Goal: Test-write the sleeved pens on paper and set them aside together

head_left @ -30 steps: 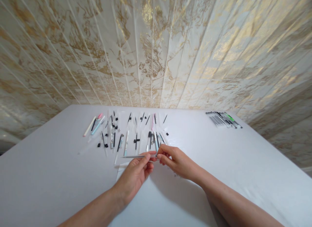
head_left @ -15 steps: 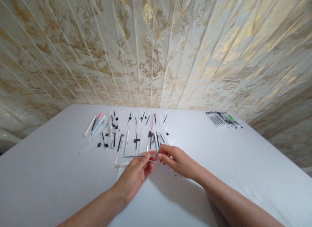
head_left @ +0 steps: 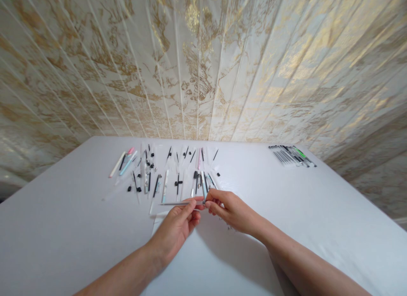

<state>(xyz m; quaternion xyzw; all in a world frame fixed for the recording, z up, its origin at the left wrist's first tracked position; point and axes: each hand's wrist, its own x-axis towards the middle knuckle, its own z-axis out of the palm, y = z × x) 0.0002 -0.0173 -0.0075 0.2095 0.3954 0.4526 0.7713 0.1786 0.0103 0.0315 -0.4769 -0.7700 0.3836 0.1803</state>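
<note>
A slim, translucent pen (head_left: 173,204) lies level between my hands, its thin end pointing left. My left hand (head_left: 182,219) pinches its middle between thumb and fingers. At the pen's right end, my right hand (head_left: 224,207) is closed with thumb and forefinger together on a small dark piece, partly hidden by the fingertips. Under both hands lies a white paper sheet (head_left: 203,262) with some small dark writing near the right wrist. Just beyond the fingers are a pale blue and white pen (head_left: 165,186) and several loose pen parts.
Scattered across the middle of the white table (head_left: 63,202) are dark refills, clear barrels and black caps (head_left: 178,182). White, pink and light-blue pens (head_left: 128,162) lie at the left. A row of black-and-clear pens (head_left: 291,155) sits far right. A patterned wall (head_left: 203,67) rises behind the table.
Both hands keep nearly the same place and grip on the pen. Only very slight finger movement, if any, shows at its right end.
</note>
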